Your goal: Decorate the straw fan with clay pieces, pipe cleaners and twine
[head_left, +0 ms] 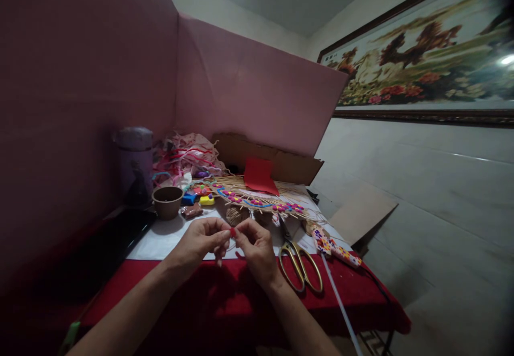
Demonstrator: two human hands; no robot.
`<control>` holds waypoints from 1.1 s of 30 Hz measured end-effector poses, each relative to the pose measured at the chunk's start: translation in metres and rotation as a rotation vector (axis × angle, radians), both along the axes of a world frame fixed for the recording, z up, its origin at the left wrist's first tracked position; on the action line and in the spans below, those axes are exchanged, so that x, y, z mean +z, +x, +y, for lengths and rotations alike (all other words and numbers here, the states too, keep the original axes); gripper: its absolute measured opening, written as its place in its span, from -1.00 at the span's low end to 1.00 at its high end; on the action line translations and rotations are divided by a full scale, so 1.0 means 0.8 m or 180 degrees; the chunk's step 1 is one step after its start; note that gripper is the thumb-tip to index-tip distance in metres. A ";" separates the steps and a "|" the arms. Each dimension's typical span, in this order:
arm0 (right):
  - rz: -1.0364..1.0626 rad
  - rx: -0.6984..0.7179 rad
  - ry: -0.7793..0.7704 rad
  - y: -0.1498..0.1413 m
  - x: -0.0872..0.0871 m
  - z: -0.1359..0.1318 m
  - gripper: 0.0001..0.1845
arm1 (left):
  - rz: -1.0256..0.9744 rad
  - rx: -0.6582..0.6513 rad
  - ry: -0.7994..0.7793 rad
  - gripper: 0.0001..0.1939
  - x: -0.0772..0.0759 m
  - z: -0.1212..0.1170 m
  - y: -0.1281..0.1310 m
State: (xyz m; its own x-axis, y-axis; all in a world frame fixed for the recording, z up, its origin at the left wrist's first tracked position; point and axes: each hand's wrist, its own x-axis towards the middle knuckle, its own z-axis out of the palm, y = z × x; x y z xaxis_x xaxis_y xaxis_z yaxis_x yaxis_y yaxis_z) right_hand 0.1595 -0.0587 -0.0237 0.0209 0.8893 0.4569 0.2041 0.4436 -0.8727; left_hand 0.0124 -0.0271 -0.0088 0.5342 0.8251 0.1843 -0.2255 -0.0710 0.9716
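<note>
Your left hand (206, 236) and right hand (256, 246) pinch 1 red piece (233, 232), likely for control; scissors (299, 265) beside right hand, presumably for reach.

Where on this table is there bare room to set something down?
White paper between the brown cup and left hand; a red cloth strip between the forearms. Crowded: farther back, with packets and decorated sticks; right, with scissors and glue gun.
</note>
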 end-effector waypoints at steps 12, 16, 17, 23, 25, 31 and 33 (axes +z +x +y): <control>-0.0537 0.0142 0.0306 -0.002 0.002 -0.005 -0.80 | -0.0126 0.0645 0.0301 -0.72 -0.002 -0.006 0.009; -0.0554 0.0185 0.0281 0.001 0.003 -0.005 -0.80 | 0.0039 0.0743 0.0235 -0.74 -0.002 -0.004 0.007; -0.0575 0.0179 0.0294 0.001 0.003 -0.005 -0.80 | 0.0044 0.0731 0.0188 -0.74 -0.003 -0.003 0.006; -0.0425 0.0255 0.0215 0.003 0.006 -0.004 -0.81 | -0.0093 0.0189 -0.0089 -0.75 -0.002 0.001 -0.002; -0.0357 0.0327 0.0179 0.004 0.007 -0.003 -0.81 | -0.0099 0.0138 -0.0216 -0.75 0.000 0.001 -0.004; -0.0255 0.0433 0.0034 0.010 0.003 -0.001 -0.81 | 0.0007 0.0109 -0.0323 -0.77 0.007 -0.002 -0.005; -0.0260 0.0454 -0.0007 0.010 0.001 -0.001 -0.81 | 0.0042 0.0108 -0.0315 -0.77 0.007 -0.002 -0.006</control>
State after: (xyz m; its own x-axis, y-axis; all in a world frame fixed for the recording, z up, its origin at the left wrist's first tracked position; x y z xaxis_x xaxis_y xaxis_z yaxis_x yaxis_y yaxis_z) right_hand 0.1677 -0.0594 -0.0225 -0.1429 0.8815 0.4500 0.2094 0.4713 -0.8567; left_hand 0.0080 -0.0288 -0.0031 0.5074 0.8566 0.0941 -0.2118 0.0181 0.9771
